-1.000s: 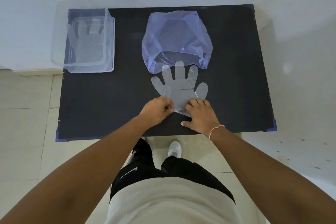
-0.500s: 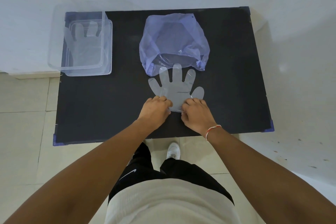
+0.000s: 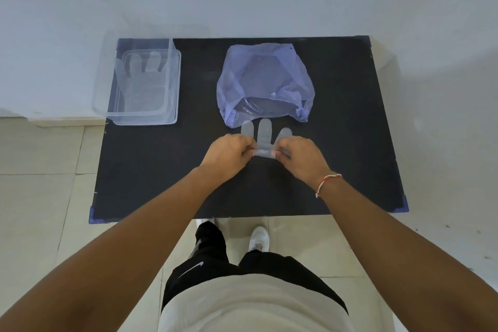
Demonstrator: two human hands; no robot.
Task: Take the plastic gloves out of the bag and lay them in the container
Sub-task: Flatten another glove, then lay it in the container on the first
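Note:
A clear plastic glove is held just in front of the bag's mouth, its fingers pointing away from me. My left hand pinches its cuff on the left and my right hand pinches it on the right. Both hands cover most of the palm, so only three glove fingers show. The purple translucent bag lies at the table's middle back with its opening towards me. The clear container stands at the back left, with another clear glove lying flat inside it.
The black table stands against a white wall. Blue corner guards mark its near corners. Tiled floor, my legs and my shoes show below the near edge.
Both hands have closed on the glove's cuff and lifted it, so the palm and thumb that lay flat on the table are now hidden behind my hands.

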